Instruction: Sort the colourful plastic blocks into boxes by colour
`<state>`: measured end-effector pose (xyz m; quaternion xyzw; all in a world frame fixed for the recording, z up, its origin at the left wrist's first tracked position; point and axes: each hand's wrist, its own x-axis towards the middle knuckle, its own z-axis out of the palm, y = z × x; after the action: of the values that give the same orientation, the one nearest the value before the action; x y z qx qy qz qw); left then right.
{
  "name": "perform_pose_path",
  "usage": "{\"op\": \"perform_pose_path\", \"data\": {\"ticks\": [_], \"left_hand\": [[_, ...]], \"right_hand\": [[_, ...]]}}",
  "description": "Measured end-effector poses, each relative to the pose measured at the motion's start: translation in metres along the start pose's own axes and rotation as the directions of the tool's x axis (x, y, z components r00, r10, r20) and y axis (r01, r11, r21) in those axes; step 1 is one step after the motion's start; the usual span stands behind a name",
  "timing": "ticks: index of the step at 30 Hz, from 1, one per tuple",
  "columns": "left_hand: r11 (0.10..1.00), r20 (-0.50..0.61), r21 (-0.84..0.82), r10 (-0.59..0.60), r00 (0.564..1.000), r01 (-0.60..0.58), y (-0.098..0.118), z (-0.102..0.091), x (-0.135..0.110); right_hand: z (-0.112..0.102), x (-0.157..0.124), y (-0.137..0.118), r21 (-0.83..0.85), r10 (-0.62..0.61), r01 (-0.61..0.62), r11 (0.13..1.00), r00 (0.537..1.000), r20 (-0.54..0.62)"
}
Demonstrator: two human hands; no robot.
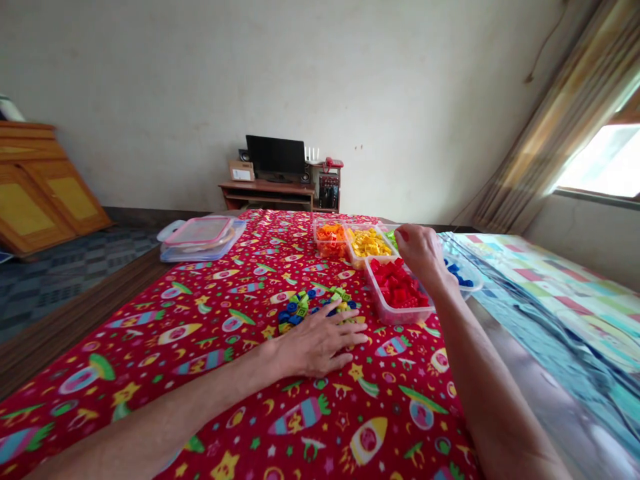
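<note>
My left hand (325,339) lies palm down with fingers spread, on the tablecloth and the near edge of a small pile of mixed toy bricks (297,310) in blue, green and yellow. It covers part of that pile. My right hand (420,250) is raised over the clear boxes at the right, its fingers curled into a pinch. A small red patch at its fingertips looks like a red toy brick (404,235). Just below and left of this hand stands a box of red bricks (399,285). My right wrist partly hides the box of blue bricks (460,273).
Behind the red box are boxes of orange bricks (331,239), yellow bricks (369,243) and green bricks (392,237). Stacked lids (203,237) lie at the table's far left. A red patterned tablecloth (215,393) covers the table. A desk with a monitor (276,157) stands by the wall.
</note>
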<state>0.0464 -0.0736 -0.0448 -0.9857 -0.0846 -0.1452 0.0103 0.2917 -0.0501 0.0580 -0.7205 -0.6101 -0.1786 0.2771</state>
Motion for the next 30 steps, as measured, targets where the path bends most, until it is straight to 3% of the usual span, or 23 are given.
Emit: {"op": "perform_pose_path", "data": {"ticks": [7,10,12,16,19,22,25,27,30], "left_hand": [[0.984,-0.078,0.108,-0.137,0.987,0.145,-0.033,0.005,-0.010],[0.987,-0.119,-0.015,-0.160,0.980,0.160,-0.052,0.002,-0.016],[0.969,-0.146,-0.153,-0.217,0.965,0.195,-0.063,0.000,-0.018],[0.871,-0.161,-0.307,-0.445,0.881,0.384,-0.083,-0.008,-0.024],[0.818,-0.229,-0.323,-0.556,0.799,0.476,-0.094,-0.015,-0.032],[0.772,-0.278,-0.329,-0.629,0.725,0.544,-0.106,-0.016,-0.043],[0.737,-0.284,-0.329,-0.674,0.682,0.591,-0.118,-0.010,-0.054],[0.732,-0.285,-0.324,-0.680,0.676,0.599,-0.125,-0.004,-0.059],[0.760,-0.277,-0.313,-0.647,0.711,0.570,-0.131,0.004,-0.062]], "right_hand": [[0.014,-0.007,-0.023,-0.037,-0.109,0.115,0.993,0.984,0.137],[0.027,-0.018,-0.041,0.016,-0.246,0.250,0.968,0.939,0.239],[0.038,-0.029,-0.051,0.078,-0.362,0.356,0.931,0.881,0.304],[0.063,-0.054,-0.063,0.191,-0.512,0.477,0.858,0.761,0.397],[0.077,-0.065,-0.065,0.208,-0.533,0.495,0.844,0.727,0.434],[0.087,-0.068,-0.062,0.240,-0.578,0.527,0.815,0.715,0.394],[0.093,-0.065,-0.055,0.293,-0.601,0.526,0.799,0.720,0.347],[0.094,-0.061,-0.050,0.299,-0.575,0.495,0.816,0.752,0.324],[0.092,-0.053,-0.047,0.309,-0.568,0.491,0.815,0.784,0.250]]}}
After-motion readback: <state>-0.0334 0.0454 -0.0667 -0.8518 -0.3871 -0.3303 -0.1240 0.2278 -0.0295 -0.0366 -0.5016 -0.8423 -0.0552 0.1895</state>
